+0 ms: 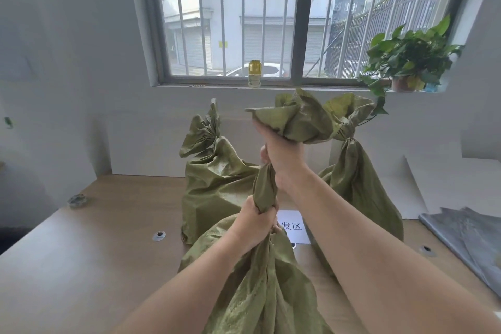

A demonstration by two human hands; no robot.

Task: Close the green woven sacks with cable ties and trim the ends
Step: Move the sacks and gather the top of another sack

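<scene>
1. Head view: a green woven plastic sack (pixel 260 287) is seen at the lower centre of the frame, standing on the pale wooden bench (pixel 81 257), its neck gathered into a twisted rope.
2. The neck is gripped low down by the left hand (pixel 254 221), whose fingers (pixel 267 211) are wrapped fully around the twisted fabric.
3. Higher up, the same neck is clenched by the right hand (pixel 282 154), with the loose mouth of the sack flaring out above it at the centre of the frame.
4. Two more green woven sacks are seen behind: a left rear sack (pixel 214 184) and a right rear sack (pixel 357 187), both already cinched at the neck.
5. A white paper label (pixel 294 226) with printed characters is seen lying on the bench between the sacks.
6. A yellow-capped bottle (pixel 254 73) and a leafy potted plant (pixel 409 62) are seen on the windowsill in the upper part of the frame.
</scene>
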